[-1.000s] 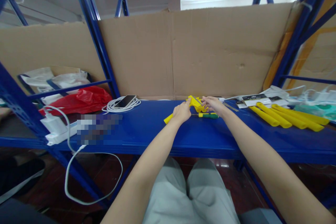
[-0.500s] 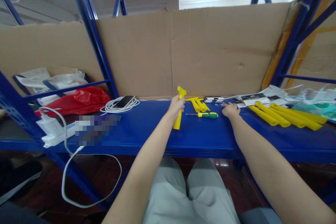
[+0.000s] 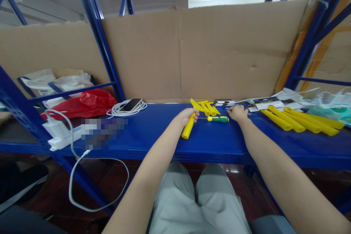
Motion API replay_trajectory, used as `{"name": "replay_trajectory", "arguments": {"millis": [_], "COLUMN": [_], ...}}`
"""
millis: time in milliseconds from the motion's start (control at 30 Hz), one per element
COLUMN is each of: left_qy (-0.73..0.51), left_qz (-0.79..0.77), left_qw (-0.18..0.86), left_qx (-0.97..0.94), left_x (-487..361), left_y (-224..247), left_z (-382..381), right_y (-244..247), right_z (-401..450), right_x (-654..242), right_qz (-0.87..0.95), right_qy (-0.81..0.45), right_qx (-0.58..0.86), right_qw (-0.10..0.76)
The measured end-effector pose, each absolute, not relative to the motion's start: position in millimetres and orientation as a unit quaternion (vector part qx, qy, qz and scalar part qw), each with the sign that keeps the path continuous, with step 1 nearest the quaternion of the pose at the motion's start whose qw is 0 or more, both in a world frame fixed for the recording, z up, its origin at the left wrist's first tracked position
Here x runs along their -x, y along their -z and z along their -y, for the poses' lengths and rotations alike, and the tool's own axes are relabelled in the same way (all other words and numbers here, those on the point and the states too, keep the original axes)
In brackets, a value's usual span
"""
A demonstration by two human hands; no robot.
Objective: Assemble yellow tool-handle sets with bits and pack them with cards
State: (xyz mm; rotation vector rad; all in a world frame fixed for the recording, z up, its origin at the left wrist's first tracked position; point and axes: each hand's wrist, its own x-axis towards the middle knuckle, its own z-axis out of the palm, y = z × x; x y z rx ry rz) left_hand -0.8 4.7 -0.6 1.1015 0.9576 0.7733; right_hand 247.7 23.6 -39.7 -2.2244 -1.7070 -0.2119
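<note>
My left hand [image 3: 186, 117] is wrapped round the handle of a yellow plastic scraper [image 3: 188, 129], its head tilted away over the blue shelf top. Close to small bits on the shelf, my right hand [image 3: 238, 112] has its fingertips together at the surface; anything between them is too small to make out. Between both hands lies a screwdriver [image 3: 219, 119] with a green and yellow handle, its shaft pointing left. Several short yellow plastic pieces [image 3: 210, 109] lie behind it.
Several yellow tube handles [image 3: 304, 121] and flat packets [image 3: 267, 103] lie at the right. A phone [image 3: 132, 104] rests on a coiled white cable at the left, near a power strip [image 3: 61, 141] and a red bag [image 3: 82, 103]. Cardboard [image 3: 214, 51] walls the back.
My left hand has tipped the scraper's head down and to the right. My right hand has moved slightly left, its fingers drawn together at the small bits.
</note>
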Motion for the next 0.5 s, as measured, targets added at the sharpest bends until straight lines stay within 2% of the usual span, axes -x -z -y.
{"name": "replay_trajectory", "arguments": {"millis": [500], "left_qy": [-0.318], "left_qz": [-0.414], "left_qw": [0.696], "left_qx": [-0.493], "left_x": [0], "left_y": [3], "left_z": [-5], "right_y": [27], "right_z": [-20], "right_x": [-230], "right_qz": [0.640], "right_qy": [0.108], "right_qx": [0.754], "right_qw": [0.097]}}
